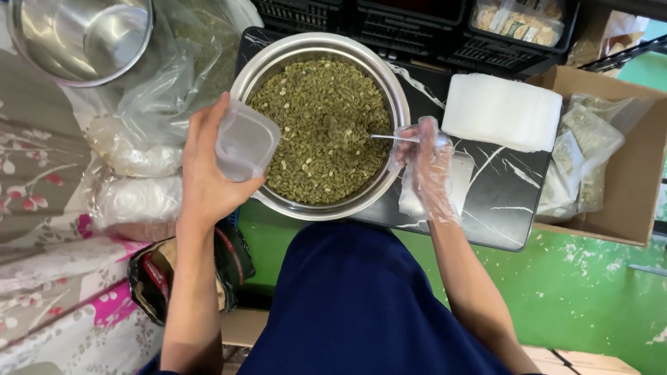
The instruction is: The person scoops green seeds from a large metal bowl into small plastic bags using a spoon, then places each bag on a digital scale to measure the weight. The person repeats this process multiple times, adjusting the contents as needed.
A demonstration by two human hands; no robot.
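Left hand [205,173] grips clear plastic tub [244,141], tilted over steel bowl's rim [399,97] so seeds [323,128] fall inside. Gloved right hand [427,163] closed on spoon [392,137], tip buried in seeds.

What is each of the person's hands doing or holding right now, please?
Left hand: closed around a small clear plastic container.
Right hand, in a clear glove: gripping a metal spoon dipped in the bowl of green seeds.
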